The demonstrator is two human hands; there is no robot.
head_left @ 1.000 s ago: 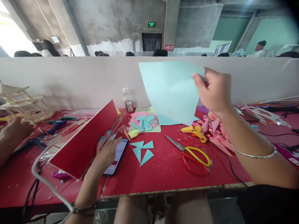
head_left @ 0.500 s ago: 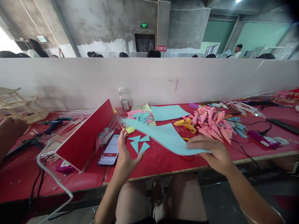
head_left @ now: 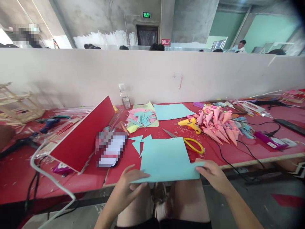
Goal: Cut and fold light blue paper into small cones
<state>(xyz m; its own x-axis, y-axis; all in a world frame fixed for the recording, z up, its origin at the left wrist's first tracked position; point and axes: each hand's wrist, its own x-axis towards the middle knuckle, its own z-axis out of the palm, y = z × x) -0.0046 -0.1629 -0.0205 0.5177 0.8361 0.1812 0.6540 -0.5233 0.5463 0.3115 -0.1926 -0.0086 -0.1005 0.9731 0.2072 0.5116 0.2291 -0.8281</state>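
Observation:
A light-blue paper sheet (head_left: 165, 159) lies over the front edge of the red table, its near side above my lap. My left hand (head_left: 130, 184) holds its near left corner, fingers on top and thumb beneath. At the near right corner, my right hand (head_left: 213, 175) pinches the paper, which bends up there. Several small blue paper triangles (head_left: 136, 147) lie left of the sheet, some partly covered by it. Just beyond the sheet are scissors (head_left: 194, 145) with yellow handles, the blades partly hidden.
Another blue sheet (head_left: 173, 111) lies farther back beside a pile of paper scraps (head_left: 143, 117). A yellow glue gun (head_left: 190, 124) sits by pink paper cones (head_left: 220, 125). To the left are a phone (head_left: 113, 150) and a red board (head_left: 83, 136). A white partition (head_left: 147, 76) stands behind.
The blue sheet has come down from a tilted, raised position to the table's front edge. My left hand has moved down and taken its left corner. The scissors now show.

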